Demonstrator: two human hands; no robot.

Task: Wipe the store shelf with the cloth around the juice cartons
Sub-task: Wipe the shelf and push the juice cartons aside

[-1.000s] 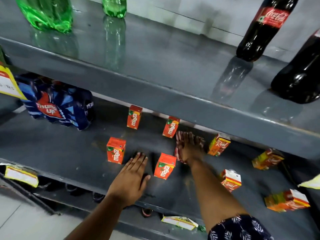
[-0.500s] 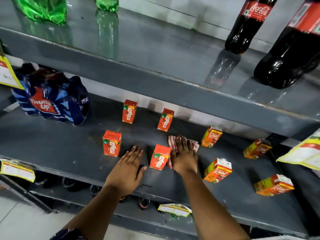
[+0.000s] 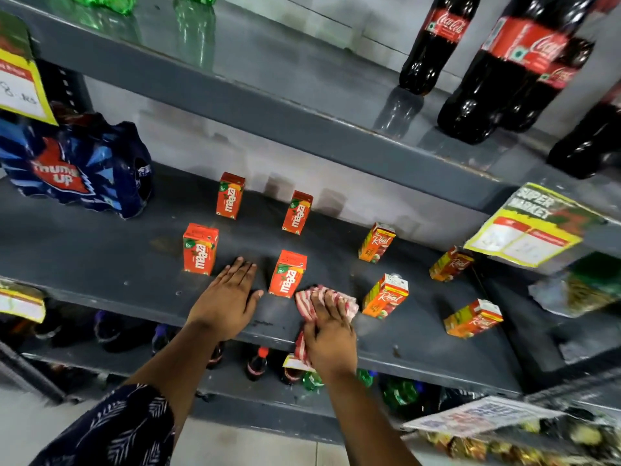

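My right hand (image 3: 331, 338) pulled cloth (image 3: 311, 302) back to shelf (image 3: 100, 264) front edge, fingers pressing it, seemingly gripping; left hand (image 3: 226, 302) flat, released.

one head-worn wide-angle view looks forward and steeply down, close above the grey middle shelf (image 3: 100, 264) and both forearms.

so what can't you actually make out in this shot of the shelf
- Head view: the shelf surface under the cloth and right hand is covered, so its cleanliness can't be judged.
- Head view: the green bottles on the top shelf are cut off by the frame's upper edge.
- Head view: the price tag at the right is motion-blurred; its prices are unreadable.
- Head view: the bottles below sit in shadow behind the shelf edge.
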